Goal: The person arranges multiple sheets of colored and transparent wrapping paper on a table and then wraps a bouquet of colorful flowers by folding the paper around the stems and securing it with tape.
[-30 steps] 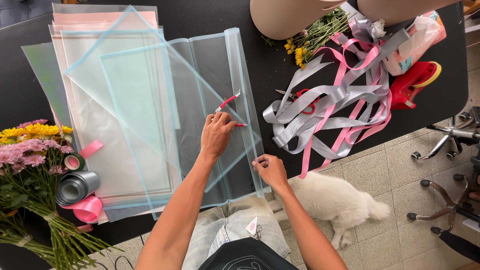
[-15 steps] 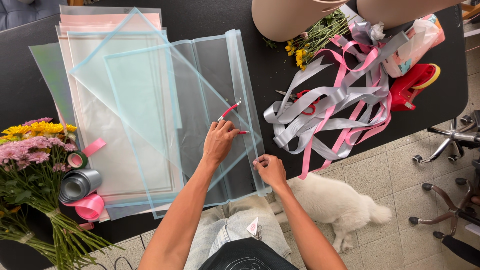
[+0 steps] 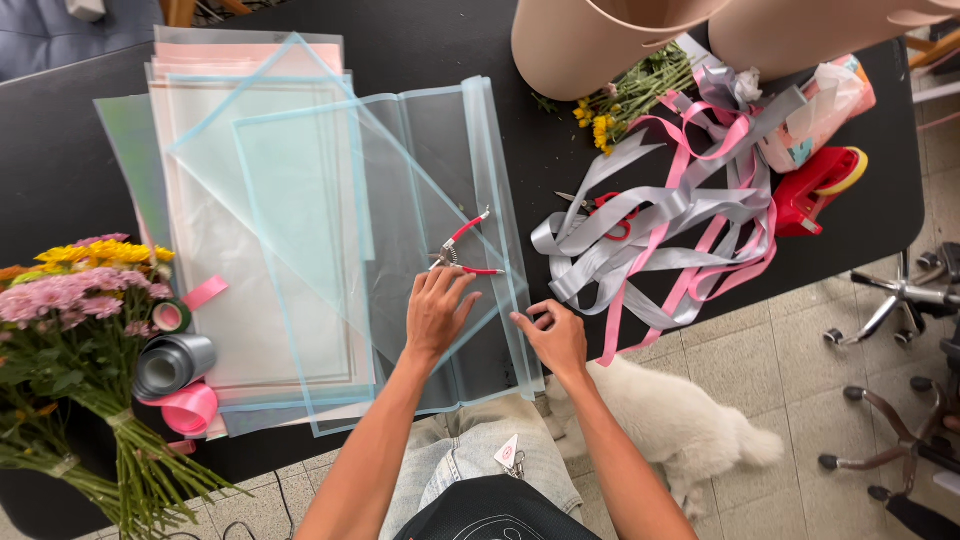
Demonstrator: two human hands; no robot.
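On the black table [image 3: 60,150], a stack of translucent wrapping sheets [image 3: 300,200] lies fanned out, beside tangled grey and pink ribbons [image 3: 680,220]. A flower bunch [image 3: 70,300] rests at the table's left edge. Red-handled pliers [image 3: 465,250] sit on the sheets, just beyond the left hand [image 3: 437,310], pressed flat with fingers spread. The right hand [image 3: 555,335] pinches the top sheet's edge.

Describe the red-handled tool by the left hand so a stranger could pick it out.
On the black table, find the pale blue sheets. Just past the left hand, the snips lie open on them, away from the scissors under the ribbons.
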